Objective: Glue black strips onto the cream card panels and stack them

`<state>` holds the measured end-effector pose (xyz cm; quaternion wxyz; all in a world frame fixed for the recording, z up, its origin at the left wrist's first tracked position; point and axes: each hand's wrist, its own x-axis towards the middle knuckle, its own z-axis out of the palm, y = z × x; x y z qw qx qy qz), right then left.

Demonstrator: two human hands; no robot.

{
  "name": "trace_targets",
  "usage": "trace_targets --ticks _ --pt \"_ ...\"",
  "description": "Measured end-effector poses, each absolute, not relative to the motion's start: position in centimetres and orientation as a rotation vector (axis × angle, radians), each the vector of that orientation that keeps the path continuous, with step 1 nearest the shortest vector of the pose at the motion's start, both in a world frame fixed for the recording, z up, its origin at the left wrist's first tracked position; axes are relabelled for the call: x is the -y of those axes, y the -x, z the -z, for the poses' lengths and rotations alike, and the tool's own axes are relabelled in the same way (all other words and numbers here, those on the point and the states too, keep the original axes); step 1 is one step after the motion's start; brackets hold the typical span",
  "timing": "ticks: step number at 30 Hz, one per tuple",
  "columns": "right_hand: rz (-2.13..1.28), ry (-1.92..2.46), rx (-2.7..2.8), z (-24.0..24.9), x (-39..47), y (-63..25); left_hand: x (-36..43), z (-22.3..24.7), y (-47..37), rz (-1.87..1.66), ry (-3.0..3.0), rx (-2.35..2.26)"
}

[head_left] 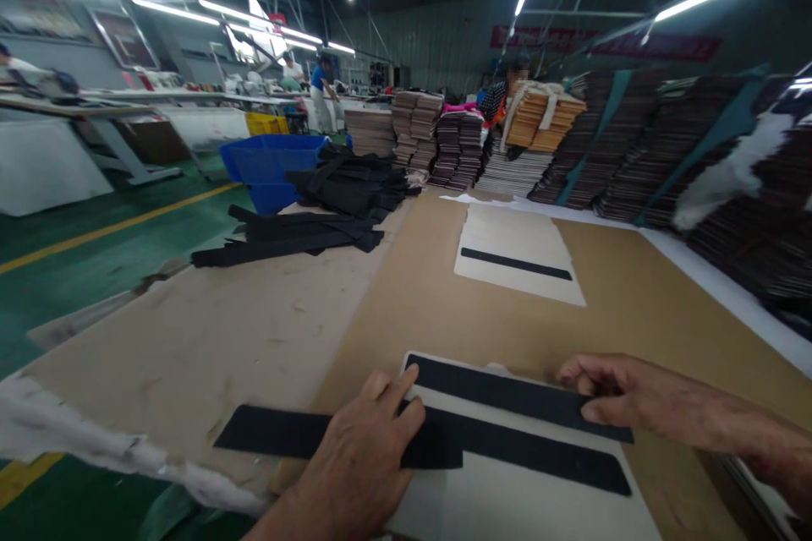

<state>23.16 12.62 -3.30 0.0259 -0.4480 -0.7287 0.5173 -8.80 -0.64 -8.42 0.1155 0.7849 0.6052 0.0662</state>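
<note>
A pale sheet (507, 494) lies on the brown tabletop, with an upper black strip (495, 385) along its far edge and a lower black strip (545, 450) below it. My left hand (371, 448) presses a fingertip on the left end of the upper strip. Under that palm, another black strip (272, 431) sticks out to the left and overlaps the lower one. My right hand (602, 393) pinches the upper strip near its right end, thumb on top.
A second pale sheet (523, 228) bearing one black strip lies farther back. Black strips (304, 232) are piled at the back left beside a blue bin (272, 161). Stacked material (457, 144) lines the far edge. People stand in the background.
</note>
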Motion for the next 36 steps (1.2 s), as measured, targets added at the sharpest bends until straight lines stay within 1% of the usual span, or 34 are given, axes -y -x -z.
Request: trace_targets --ticks 5,10,24,36 --pt "-1.262 1.668 2.054 6.2 -9.6 -25.4 0.6 9.0 9.2 -0.195 -2.319 -1.794" --pt "-1.064 1.733 1.992 7.3 -8.0 -25.0 0.4 9.2 9.5 -0.183 -2.338 -1.788" --pt "-0.851 1.828 1.993 7.1 -9.1 -24.0 0.4 9.2 9.0 -0.15 -2.423 -1.891" --pt "-0.773 1.858 2.084 7.7 -9.6 -24.0 0.1 9.7 9.6 -0.11 -2.388 -1.854"
